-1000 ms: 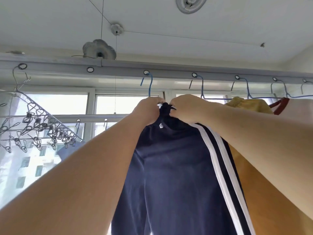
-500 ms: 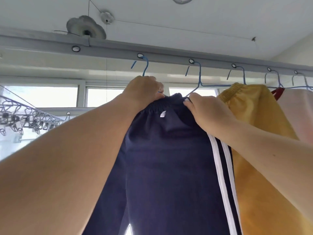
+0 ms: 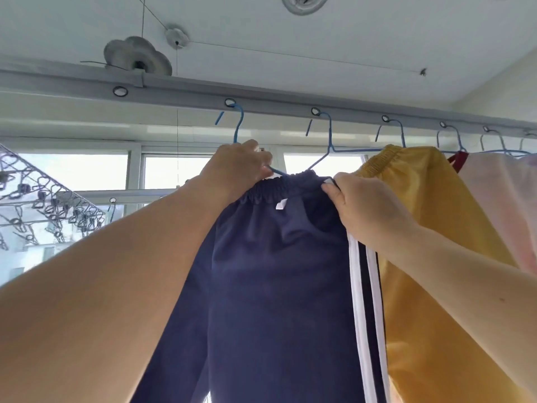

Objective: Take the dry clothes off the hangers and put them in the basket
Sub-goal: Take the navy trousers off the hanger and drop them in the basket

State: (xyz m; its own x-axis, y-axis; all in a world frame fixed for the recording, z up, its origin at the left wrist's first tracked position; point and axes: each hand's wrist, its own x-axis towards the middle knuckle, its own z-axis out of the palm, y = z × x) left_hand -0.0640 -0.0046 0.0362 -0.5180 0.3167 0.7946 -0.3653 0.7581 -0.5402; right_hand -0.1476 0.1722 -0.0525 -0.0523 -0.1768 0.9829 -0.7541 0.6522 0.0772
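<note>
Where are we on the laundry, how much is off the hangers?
Done: can't confirm; no basket in view. One blue hanger looks bare. In hand: left hand and right hand grip the waistband of the navy trousers, which hang at their hanger. Left: yellow garment and pale garment hang on the rail.

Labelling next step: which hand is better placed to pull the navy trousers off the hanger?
Probably right. The right hand pinches the navy trousers at the waistband, free to pull down. The left hand is up at the blue hanger, likely steadying it.
</note>
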